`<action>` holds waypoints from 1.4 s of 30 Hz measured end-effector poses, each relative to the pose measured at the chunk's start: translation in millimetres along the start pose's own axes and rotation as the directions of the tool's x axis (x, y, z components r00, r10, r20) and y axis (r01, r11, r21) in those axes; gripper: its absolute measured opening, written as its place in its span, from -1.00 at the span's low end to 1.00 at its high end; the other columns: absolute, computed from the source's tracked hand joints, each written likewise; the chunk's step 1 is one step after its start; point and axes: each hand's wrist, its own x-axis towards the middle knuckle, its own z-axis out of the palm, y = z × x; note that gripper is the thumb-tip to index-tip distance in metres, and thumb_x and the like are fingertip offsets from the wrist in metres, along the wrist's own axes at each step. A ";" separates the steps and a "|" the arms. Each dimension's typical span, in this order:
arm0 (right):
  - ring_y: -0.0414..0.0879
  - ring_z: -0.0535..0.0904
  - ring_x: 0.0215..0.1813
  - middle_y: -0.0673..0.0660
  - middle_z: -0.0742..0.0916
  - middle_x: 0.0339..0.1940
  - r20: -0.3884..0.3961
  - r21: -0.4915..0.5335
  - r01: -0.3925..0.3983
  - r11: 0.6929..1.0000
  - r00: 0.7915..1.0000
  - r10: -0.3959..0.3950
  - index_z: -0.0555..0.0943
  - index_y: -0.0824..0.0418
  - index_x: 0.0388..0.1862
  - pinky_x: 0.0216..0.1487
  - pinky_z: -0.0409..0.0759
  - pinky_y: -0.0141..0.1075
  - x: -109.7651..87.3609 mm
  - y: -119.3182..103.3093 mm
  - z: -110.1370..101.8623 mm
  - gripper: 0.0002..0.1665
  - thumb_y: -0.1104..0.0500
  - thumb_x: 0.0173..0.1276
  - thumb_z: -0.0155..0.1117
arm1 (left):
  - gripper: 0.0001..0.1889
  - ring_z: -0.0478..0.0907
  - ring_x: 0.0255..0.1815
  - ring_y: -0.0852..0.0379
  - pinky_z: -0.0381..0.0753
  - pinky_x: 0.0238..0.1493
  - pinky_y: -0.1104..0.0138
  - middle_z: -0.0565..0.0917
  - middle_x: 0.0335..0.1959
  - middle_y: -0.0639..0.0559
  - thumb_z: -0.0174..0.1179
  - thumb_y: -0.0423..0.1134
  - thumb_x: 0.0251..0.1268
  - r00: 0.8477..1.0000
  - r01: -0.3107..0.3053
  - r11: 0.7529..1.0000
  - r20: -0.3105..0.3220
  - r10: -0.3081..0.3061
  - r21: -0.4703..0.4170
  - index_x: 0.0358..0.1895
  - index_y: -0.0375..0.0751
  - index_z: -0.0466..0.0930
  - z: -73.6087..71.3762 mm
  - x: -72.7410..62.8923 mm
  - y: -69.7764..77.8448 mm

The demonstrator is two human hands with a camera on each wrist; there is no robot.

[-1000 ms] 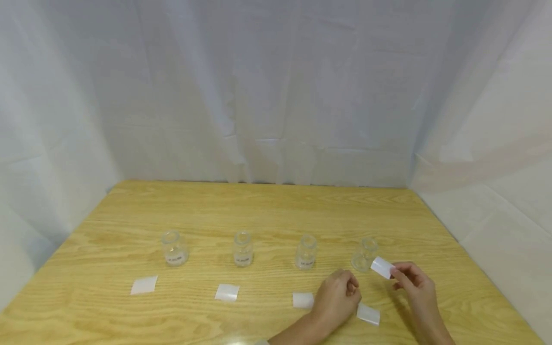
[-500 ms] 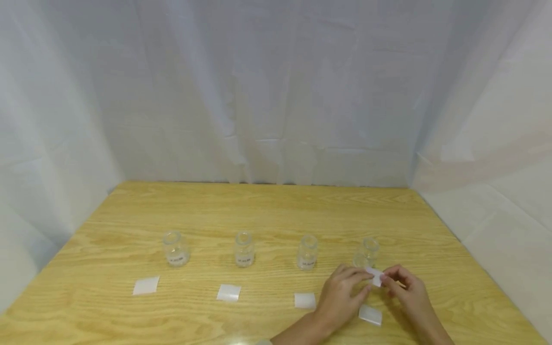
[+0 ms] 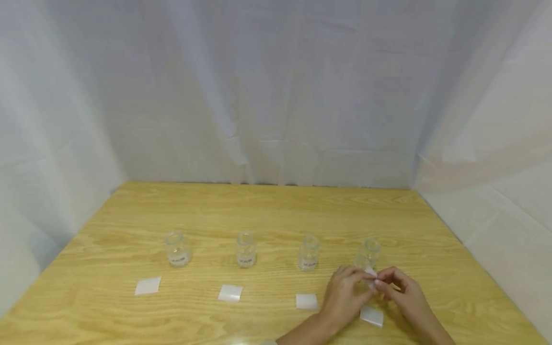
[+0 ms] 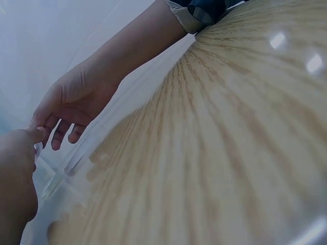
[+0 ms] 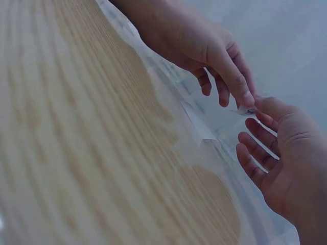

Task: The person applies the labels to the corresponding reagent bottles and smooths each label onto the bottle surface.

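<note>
Both hands meet at the table's front right over a small white label (image 3: 370, 283), whose dark print shows in the right wrist view. My left hand (image 3: 345, 294) pinches one edge between thumb and forefinger. Thumb and forefinger of my right hand (image 3: 405, 294) pinch the other side, its remaining fingers loosely bent. The fingers cover much of the label. Just behind them stands a glass jar (image 3: 372, 246), its lower front partly hidden by the hands. Beneath the hands a white paper piece (image 3: 372, 316) lies on the wooden table (image 3: 258, 211).
To the left stand three more glass jars, the left jar (image 3: 178, 251), the second jar (image 3: 246, 251) and the third jar (image 3: 309, 254), with printed labels low on their fronts. In front of each lies a white paper piece (image 3: 230, 293). A white curtain (image 3: 276, 96) surrounds the table.
My right hand has brought the label left and slightly down, to the left hand. The left hand's fingers have reached out and taken its other edge.
</note>
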 end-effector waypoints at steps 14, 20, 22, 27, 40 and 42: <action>-0.17 0.53 -0.34 0.02 0.63 -0.35 -0.073 0.029 -0.110 0.994 0.991 0.112 0.47 0.47 -0.11 -0.42 0.54 -0.35 2.0 -4.1 -4.6 -0.70 0.19 0.43 0.03 | -0.87 0.48 -0.41 0.34 0.51 -0.34 0.48 0.62 -0.38 0.20 0.24 -0.39 0.12 0.848 0.488 0.583 0.197 -0.491 -0.650 -0.25 -0.31 0.63 6.9 8.9 12.2; -0.17 0.56 -0.39 0.02 0.65 -0.44 -0.102 0.045 -0.182 0.982 0.977 0.185 0.51 0.46 -0.18 -0.45 0.54 -0.34 3.6 -2.3 -1.3 -0.79 0.28 0.37 0.09 | -0.87 0.46 -0.41 0.32 0.49 -0.35 0.47 0.63 -0.37 0.09 0.19 -0.44 0.14 0.821 0.501 0.496 0.208 -0.532 -0.710 -0.24 -0.40 0.60 6.5 9.6 13.1; -0.18 0.55 -0.39 0.03 0.64 -0.44 -0.113 0.037 -0.175 0.984 0.977 0.179 0.51 0.45 -0.22 -0.45 0.54 -0.34 3.1 -2.3 -1.4 -0.81 0.28 0.35 0.11 | -0.87 0.46 -0.40 0.32 0.49 -0.34 0.48 0.62 -0.38 0.09 0.20 -0.43 0.13 0.812 0.511 0.488 0.213 -0.543 -0.708 -0.24 -0.38 0.60 5.2 9.9 13.8; -0.19 0.51 -0.38 0.05 0.62 -0.42 -0.145 -0.005 -0.137 0.991 0.980 0.134 0.52 0.43 -0.30 -0.45 0.54 -0.35 1.9 -2.6 -2.7 -0.83 0.28 0.30 0.19 | -0.88 0.47 -0.43 0.33 0.50 -0.37 0.49 0.62 -0.42 0.13 0.23 -0.36 0.12 0.803 0.532 0.552 0.177 -0.568 -0.642 -0.27 -0.28 0.63 4.9 10.0 13.0; -0.23 0.47 -0.21 0.08 0.58 -0.21 -0.129 -0.201 -0.006 0.979 0.991 -0.021 0.56 0.31 -0.31 -0.40 0.58 -0.31 3.1 -3.4 -6.1 -0.83 0.19 0.29 0.24 | -0.94 0.37 -0.44 0.36 0.36 -0.46 0.57 0.54 -0.49 0.31 0.38 -0.26 -0.03 0.902 0.412 0.905 -0.093 -0.421 -0.105 -0.43 -0.06 0.72 12.1 13.6 3.4; -0.27 0.46 -0.17 0.10 0.57 -0.16 -0.119 -0.243 0.038 0.969 0.990 -0.069 0.57 0.28 -0.32 -0.35 0.58 -0.34 5.4 -1.6 -7.0 -0.88 0.21 0.28 0.24 | -0.94 0.38 -0.46 0.37 0.36 -0.47 0.59 0.56 -0.52 0.33 0.39 -0.28 -0.05 0.909 0.394 0.916 -0.119 -0.400 -0.071 -0.45 -0.06 0.72 13.1 15.4 2.5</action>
